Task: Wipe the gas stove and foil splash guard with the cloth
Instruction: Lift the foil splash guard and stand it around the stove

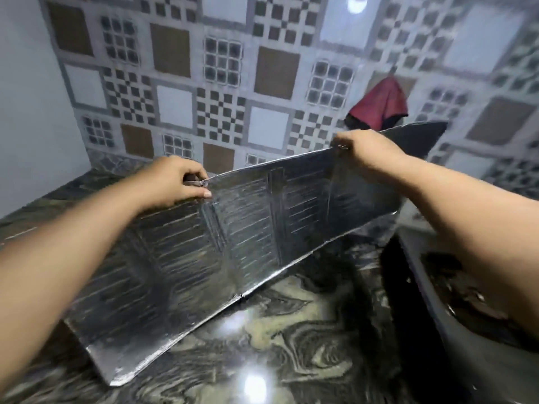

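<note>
The foil splash guard (248, 228) is a long, creased silver panel standing on its lower edge across the marble countertop (291, 330). My left hand (175, 182) pinches its top edge near the left fold. My right hand (367, 153) grips the top edge further right, where the panel bends back. A red cloth (382, 103) hangs on the tiled wall behind the guard's right end. At the right edge, partly under my right forearm, lies a dark stove top (466, 310), blurred.
Patterned wall tiles (221, 83) rise behind the counter, and a plain pale wall (26, 97) closes the left side. Bright light glares off the countertop in front of the guard.
</note>
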